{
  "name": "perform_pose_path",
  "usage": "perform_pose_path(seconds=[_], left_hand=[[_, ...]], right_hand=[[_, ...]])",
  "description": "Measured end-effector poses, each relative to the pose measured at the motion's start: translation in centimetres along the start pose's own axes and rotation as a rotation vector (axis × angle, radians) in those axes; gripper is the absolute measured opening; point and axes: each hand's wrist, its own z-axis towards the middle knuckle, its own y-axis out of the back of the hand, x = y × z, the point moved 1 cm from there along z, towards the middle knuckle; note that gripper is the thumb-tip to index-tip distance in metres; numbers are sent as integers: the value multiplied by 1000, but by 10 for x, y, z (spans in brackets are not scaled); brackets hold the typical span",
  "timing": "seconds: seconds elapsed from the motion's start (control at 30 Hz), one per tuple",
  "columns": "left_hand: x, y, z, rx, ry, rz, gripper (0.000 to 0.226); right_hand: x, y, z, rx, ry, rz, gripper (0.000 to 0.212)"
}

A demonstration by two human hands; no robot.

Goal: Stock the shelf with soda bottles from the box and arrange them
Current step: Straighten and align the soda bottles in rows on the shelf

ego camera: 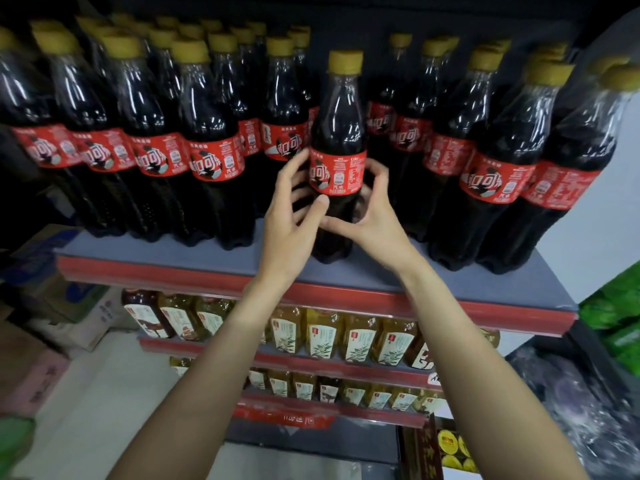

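Observation:
A dark soda bottle point(337, 133) with a yellow cap and red label stands upright near the front edge of the grey top shelf point(166, 252), in a gap between two groups of like bottles. My left hand point(294, 206) wraps its lower body from the left, thumb across the front. My right hand point(375, 209) cups it from the right, fingertips at the label's edge. Several soda bottles point(207, 147) fill the shelf to the left. Further soda bottles point(495, 161) stand to the right. No box of bottles is visible.
Below the red shelf lip point(450, 308) are two lower shelves of yellow-brown bottled drinks point(356, 336). Cardboard cartons point(59, 306) are stacked on the floor at left. Green packages point(620, 313) sit at the right edge, with plastic-wrapped goods beneath.

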Motion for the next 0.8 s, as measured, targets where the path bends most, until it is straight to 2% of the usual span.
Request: perform_pose_path(seconds=[0.07, 0.13, 0.23, 0.33, 0.67, 0.8], left_hand=[[-1, 12, -3, -41, -5, 7, 58], [-2, 21, -6, -133, -19, 53, 64], [-6, 26, -11, -260, -117, 233, 70], [-5, 30, -11, -317, -215, 433, 67], [3, 49, -6, -354, -247, 804, 66], [5, 53, -6, -339, -243, 786, 66]], right_hand=[[-1, -8, 6, 75, -11, 36, 82], [-1, -15, 9, 88, 55, -86, 80], [2, -25, 11, 75, 139, -290, 85], [10, -39, 13, 50, 176, -274, 87], [12, -71, 11, -139, 230, -358, 93], [13, -75, 12, -143, 206, -354, 92]])
